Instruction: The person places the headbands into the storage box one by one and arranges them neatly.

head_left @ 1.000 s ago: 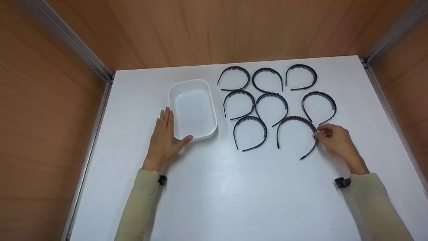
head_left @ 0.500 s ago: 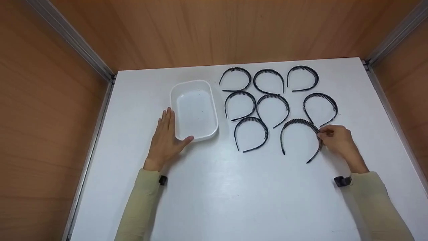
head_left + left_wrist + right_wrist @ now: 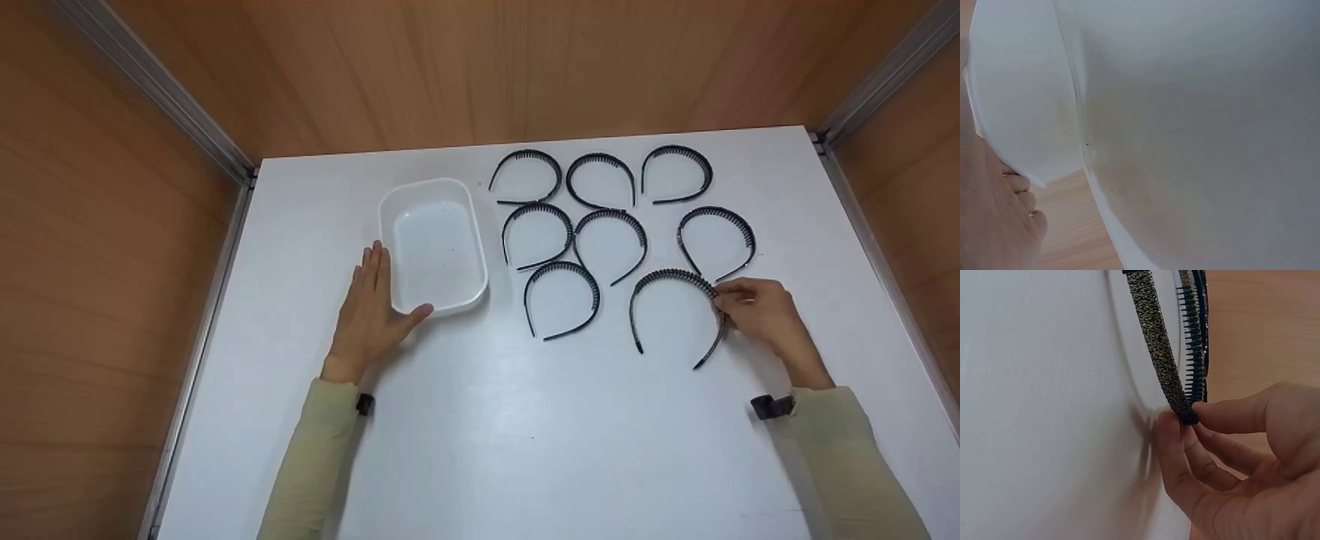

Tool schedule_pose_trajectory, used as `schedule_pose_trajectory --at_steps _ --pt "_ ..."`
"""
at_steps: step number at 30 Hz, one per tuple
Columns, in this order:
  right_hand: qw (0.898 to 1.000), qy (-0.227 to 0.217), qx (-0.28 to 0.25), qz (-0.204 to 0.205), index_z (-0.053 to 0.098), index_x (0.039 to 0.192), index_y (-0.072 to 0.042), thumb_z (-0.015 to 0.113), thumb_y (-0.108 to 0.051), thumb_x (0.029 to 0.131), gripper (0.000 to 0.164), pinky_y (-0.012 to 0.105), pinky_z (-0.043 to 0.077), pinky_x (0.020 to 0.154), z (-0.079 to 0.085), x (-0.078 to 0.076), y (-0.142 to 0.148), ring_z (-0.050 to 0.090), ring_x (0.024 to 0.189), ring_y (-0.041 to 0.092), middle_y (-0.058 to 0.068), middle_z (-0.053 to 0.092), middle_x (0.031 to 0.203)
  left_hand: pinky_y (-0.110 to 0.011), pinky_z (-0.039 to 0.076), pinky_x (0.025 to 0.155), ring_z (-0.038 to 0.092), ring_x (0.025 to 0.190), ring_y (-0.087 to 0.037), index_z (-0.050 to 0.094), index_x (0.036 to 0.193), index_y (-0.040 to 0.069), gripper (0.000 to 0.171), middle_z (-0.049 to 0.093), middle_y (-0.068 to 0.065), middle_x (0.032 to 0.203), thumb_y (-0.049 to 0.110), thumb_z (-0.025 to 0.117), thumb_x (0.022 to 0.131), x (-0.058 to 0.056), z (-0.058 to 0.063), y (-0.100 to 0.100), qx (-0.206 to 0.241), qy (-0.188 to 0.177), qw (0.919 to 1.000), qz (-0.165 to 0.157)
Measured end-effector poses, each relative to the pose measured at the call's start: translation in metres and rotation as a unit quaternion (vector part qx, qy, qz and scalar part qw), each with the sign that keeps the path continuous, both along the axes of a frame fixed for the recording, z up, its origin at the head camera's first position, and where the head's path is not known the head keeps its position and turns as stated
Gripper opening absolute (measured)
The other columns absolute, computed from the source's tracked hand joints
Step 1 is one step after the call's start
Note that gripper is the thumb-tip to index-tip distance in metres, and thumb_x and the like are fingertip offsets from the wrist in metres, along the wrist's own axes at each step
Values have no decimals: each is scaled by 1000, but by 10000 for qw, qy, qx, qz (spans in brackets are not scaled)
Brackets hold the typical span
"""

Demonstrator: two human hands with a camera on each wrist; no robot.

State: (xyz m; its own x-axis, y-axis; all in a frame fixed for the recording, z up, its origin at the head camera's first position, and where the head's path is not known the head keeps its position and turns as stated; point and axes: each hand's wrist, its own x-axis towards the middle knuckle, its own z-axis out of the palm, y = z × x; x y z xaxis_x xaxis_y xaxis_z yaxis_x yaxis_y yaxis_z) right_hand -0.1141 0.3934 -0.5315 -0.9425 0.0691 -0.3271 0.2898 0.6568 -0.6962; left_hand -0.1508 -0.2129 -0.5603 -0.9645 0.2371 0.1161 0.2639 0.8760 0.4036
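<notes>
In the head view my right hand [image 3: 761, 311] pinches a black toothed headband [image 3: 673, 274] by its right side. The right wrist view shows that headband [image 3: 1154, 340] lifted off the table, its band speckled with gold glitter, between thumb and fingertips. My left hand [image 3: 364, 322] lies straight-fingered along the left side of a white rectangular tray [image 3: 480, 289], thumb at its near edge. The left wrist view has the left hand [image 3: 999, 208] against the tray's wall [image 3: 1022, 95]. Nothing lies in the tray apart from tiny specks.
Several more black headbands lie in rough rows on the white table [image 3: 517, 465], among them a near-left headband [image 3: 596, 300] and a right-hand headband [image 3: 750, 232]. Some touch each other. Wooden panels [image 3: 480, 75] stand behind the table and at both sides.
The headband in my right hand has come slightly toward me and to the right, away from the neighbouring headbands. My left hand stays at the tray.
</notes>
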Motion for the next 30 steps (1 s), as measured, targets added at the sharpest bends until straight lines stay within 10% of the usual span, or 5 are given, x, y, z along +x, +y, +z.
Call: schedule_pose_trajectory --at_steps 30 --pt "9947 544 -851 215 69 131 11 68 -10 105 34 21 64 77 44 -25 -32 76 82 3 9 77 108 -45 9 137 4 168 -28 9 171 1 123 6 -14 181 82 58 92 3 2 1 -157 112 9998 69"
